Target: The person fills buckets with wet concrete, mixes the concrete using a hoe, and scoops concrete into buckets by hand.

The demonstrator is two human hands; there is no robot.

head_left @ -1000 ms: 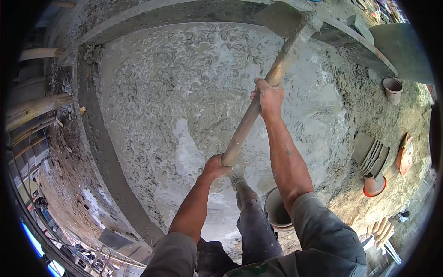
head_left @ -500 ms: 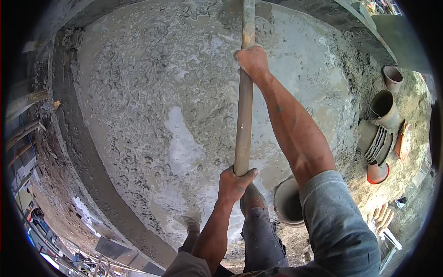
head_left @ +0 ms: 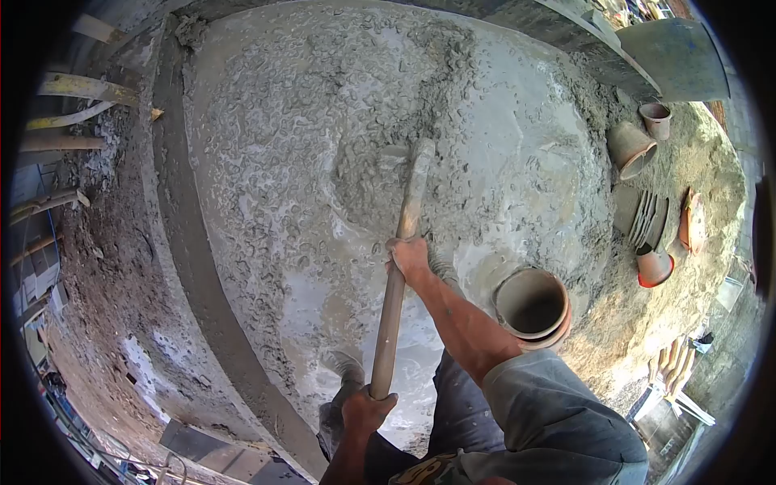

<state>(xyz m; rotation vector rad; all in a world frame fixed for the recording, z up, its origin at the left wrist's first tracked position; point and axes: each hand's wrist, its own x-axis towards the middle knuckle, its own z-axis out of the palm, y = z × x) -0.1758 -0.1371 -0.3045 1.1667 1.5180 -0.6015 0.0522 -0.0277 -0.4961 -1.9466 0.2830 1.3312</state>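
Note:
My right hand [head_left: 410, 259] is wrapped round the middle of the long wooden handle of a hoe [head_left: 393, 323]. Lower down, close to my legs, my left hand [head_left: 369, 412] is closed on the handle's near end. The hoe's head lies mostly sunk in wet grey concrete [head_left: 267, 186], with just a bit of its blade showing left of the handle's far end. Lumps of mix are heaped around it. My boots stand in the wet mix, one on each side of the handle.
Beside my right arm stands a bucket [head_left: 529, 303], seemingly stacked in another. More buckets [head_left: 632, 149] lie along the right edge, one with a red rim [head_left: 655, 267]. A low wall [head_left: 198, 267] borders the mix on the left. A large drum [head_left: 675, 61] is at top right.
Both hands have drawn the hoe toward my body, its head coming from the far edge to mid-mix. The handle now slants. My view has also shifted slightly.

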